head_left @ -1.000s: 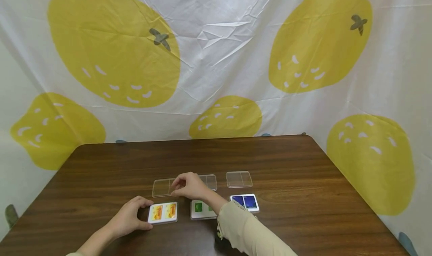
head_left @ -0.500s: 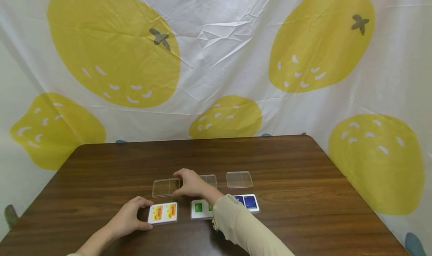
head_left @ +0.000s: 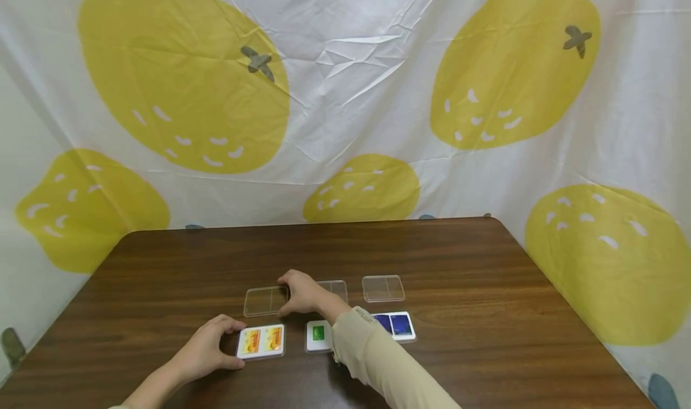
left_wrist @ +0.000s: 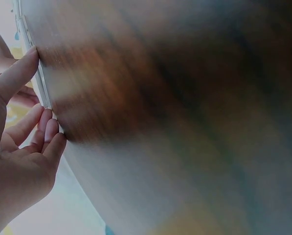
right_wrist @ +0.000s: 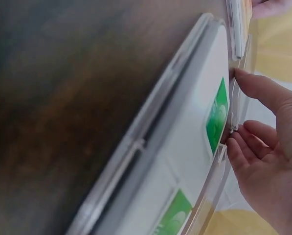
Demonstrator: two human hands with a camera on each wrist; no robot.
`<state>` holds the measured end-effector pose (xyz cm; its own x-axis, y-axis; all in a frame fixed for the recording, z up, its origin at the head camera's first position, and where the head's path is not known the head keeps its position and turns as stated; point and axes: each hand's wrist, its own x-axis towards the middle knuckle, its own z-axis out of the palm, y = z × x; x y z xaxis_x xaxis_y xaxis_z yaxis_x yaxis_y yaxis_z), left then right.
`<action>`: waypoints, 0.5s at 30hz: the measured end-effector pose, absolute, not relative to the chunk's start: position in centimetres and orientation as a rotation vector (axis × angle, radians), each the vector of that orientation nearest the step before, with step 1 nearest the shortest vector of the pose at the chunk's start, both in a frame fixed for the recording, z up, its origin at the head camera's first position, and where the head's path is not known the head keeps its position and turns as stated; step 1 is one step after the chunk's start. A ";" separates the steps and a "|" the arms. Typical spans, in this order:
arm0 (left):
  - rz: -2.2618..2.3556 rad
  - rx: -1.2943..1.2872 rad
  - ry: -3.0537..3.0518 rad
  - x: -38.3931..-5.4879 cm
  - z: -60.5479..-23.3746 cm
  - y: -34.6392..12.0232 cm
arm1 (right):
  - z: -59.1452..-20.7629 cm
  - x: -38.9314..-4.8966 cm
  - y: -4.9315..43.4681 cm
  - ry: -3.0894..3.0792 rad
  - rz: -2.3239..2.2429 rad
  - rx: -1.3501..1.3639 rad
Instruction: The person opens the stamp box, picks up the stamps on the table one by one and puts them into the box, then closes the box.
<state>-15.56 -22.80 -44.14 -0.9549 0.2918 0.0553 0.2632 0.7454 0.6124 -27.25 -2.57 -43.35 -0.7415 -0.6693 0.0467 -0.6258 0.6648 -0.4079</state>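
My left hand (head_left: pixel 202 346) holds a flat clear case with two orange pictures (head_left: pixel 261 341) by its left end, thumb at the near edge and fingers at the far edge. In the left wrist view, the case shows only as a thin edge (left_wrist: pixel 44 88) at the fingertips. Farther back, my right hand (head_left: pixel 304 292) reaches over the green-picture case (head_left: pixel 318 336) and grips the right end of a clear plastic lid (head_left: pixel 258 302), which lies flat on the table. The right wrist view has the thumb and fingers of this hand (right_wrist: pixel 278 132) at the lid's edges (right_wrist: pixel 235 103).
Two more clear lids lie in the back row, one (head_left: pixel 337 289) partly behind my right hand and one (head_left: pixel 383 288) farther right. A blue-picture case (head_left: pixel 400 325) sits at the front right, partly covered by the sleeve (head_left: pixel 378 355). A lemon-print cloth (head_left: pixel 367 121) hangs behind the brown table (head_left: pixel 459 271).
My right hand has spread its thumb and fingers around the right end of the left clear lid, and its forearm has shifted slightly left. The left hand has stayed in place.
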 end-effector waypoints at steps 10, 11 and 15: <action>1.026 0.378 2.898 -15.5 -44.1 -22.6 | -43.2 -27.7 -2.4 2.796 -0.558 -1.107; 1.023 0.360 2.904 -15.4 -44.1 -22.5 | -43.3 -27.7 -2.3 2.798 -0.574 -1.100; 1.002 0.330 2.924 -15.4 -44.1 -22.5 | -43.2 -27.4 -1.5 2.788 -0.683 -1.071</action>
